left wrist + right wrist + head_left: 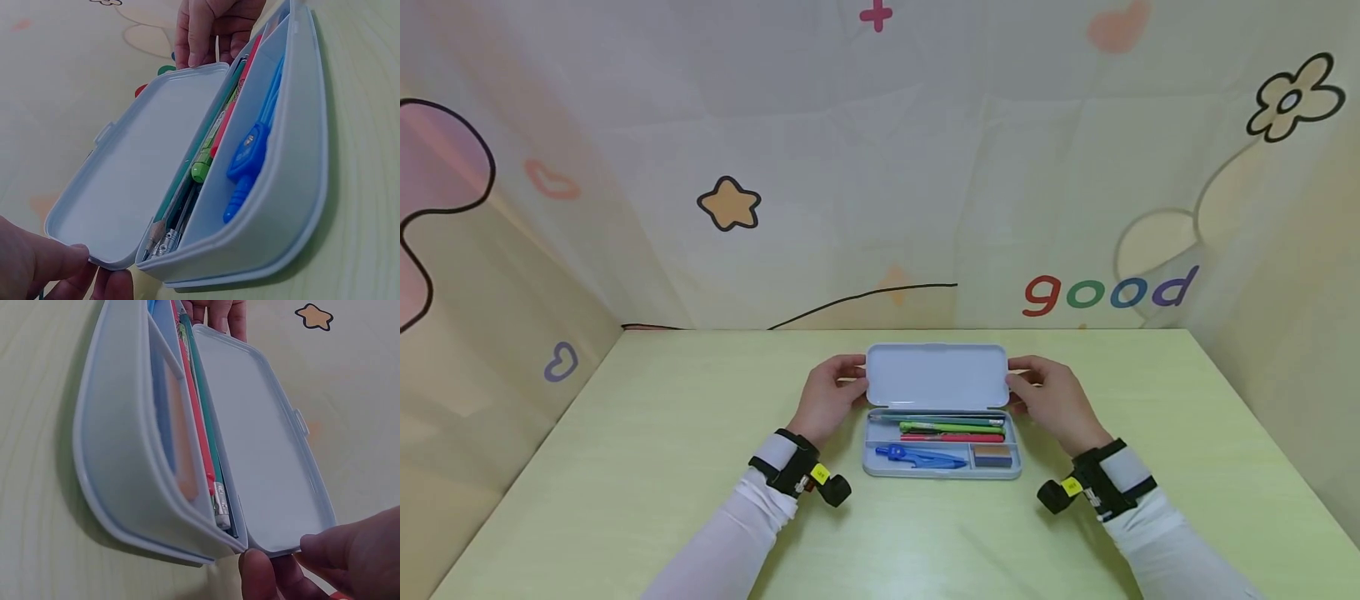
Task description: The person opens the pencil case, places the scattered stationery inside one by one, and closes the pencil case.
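A pale blue pencil case lies on the table with its lid raised at the back. My left hand pinches the lid's left edge, thumb on the inner face and fingers behind. At the opposite edge my right hand holds the lid the same way, as the right wrist view shows. Pencils, a green pen and a red pen lie in the back compartment. In front are a blue drawing compass and, in a small right-hand compartment, an eraser.
The light wooden table runs back to a printed cloth backdrop with a star, a flower and the word "good". Each wrist wears a black strap with a small camera, the left camera and right camera hanging inward.
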Tool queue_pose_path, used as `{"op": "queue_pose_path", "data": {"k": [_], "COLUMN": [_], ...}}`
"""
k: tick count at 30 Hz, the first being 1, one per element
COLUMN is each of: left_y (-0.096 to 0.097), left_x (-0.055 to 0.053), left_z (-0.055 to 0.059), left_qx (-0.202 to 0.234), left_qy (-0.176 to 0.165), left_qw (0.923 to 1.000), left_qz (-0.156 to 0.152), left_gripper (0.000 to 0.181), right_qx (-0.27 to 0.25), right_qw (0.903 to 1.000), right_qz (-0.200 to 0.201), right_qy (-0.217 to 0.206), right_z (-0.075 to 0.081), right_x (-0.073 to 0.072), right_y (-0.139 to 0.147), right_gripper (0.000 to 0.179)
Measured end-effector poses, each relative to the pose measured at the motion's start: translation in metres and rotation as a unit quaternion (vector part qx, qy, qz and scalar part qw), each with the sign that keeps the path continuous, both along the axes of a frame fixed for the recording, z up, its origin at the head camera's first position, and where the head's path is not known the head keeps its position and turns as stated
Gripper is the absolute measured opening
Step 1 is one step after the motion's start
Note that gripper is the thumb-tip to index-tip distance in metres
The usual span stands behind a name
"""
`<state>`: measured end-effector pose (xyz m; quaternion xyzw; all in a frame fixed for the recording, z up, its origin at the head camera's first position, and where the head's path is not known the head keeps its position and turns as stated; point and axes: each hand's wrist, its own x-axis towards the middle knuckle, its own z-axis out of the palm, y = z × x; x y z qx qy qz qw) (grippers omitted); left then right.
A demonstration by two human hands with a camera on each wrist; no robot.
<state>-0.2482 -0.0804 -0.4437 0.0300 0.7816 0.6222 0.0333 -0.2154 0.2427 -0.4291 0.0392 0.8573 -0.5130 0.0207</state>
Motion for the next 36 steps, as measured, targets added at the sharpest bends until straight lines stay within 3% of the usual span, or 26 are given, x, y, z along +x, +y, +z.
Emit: {"op": "queue_pose_path", "data": {"k": [21,36], "left_y": [-0.001,-0.001], "left_x": [0.001,0.008], "left_z": [0.002,0.011], "left_qx": [0.003,-0.014], "left_qy": [0.030,0.040], "left_qw": [0.9995,0.9991], "left_qz": [-0.007,-0.009], "left_gripper": [0.035,0.033], "right_qx": [0.003,0.015], "right_qw": [0.9999,0.9991], "right_qz": [0.008,0.018], "right_qy": [0.012,0.035], "right_z": [0.007,0.009], "right_x": [0.004,0.009], "right_y": [0.001,0.004], "right_gripper": [0.039,0.034]}}
